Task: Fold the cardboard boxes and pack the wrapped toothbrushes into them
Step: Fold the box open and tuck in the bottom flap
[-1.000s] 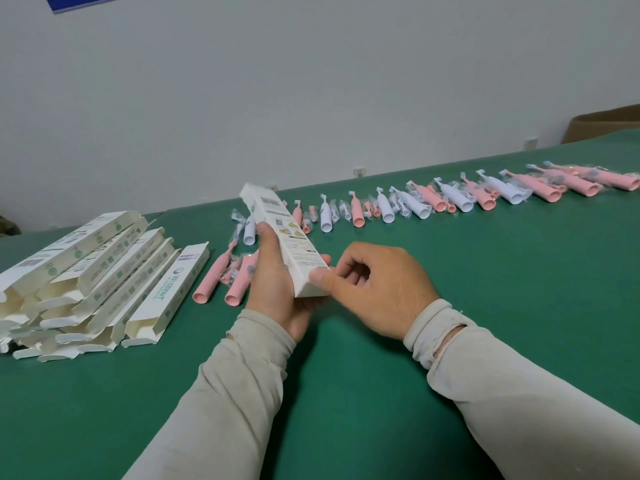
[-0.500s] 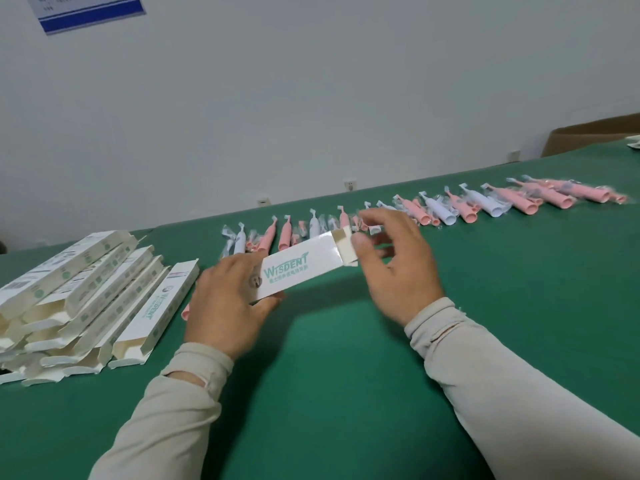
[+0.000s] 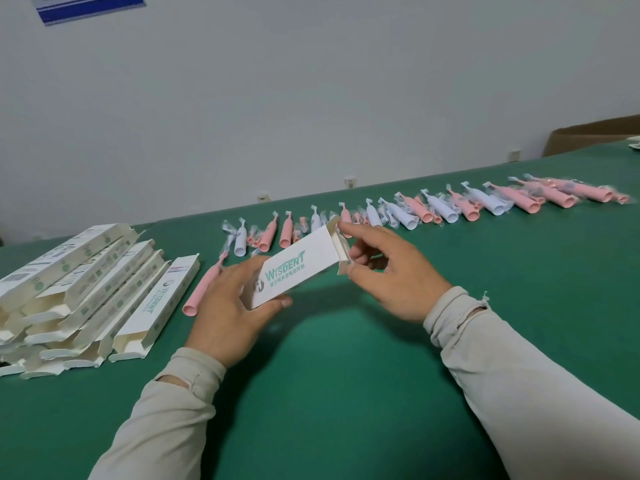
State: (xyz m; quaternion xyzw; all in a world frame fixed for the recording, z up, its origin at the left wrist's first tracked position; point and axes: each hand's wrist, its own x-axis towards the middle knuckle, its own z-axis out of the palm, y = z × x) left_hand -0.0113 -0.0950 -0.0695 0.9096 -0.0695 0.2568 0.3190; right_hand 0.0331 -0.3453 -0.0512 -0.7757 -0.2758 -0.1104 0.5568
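Plain white wall behind, carrying a blue-edged notice at top left and small sockets low down near the far edge of the table. Green table below, filling the lower half of the view. Brown cardboard carton at the far right, beyond the table edge. Pale long sleeves reaching in from the bottom of the view.

Stack of folded white boxes lying at the left, overlapping one another, open ends toward the near side. Long row of wrapped toothbrushes along the far side, pink and white alternating, running from just behind the hands out to the right. One pink toothbrush lying apart from the row, between the stack and the left hand, partly hidden by that hand.

Held box raised above the table in the middle, white, printed "WISDENT" in green, tilted with its right end higher and farther. Left hand gripping the lower end, thumb under the near edge, fingers wrapped behind. Right hand at the upper end, where the end flaps stand open, index fingertip touching the top flap, thumb at the bottom flap, remaining fingers curled loosely.
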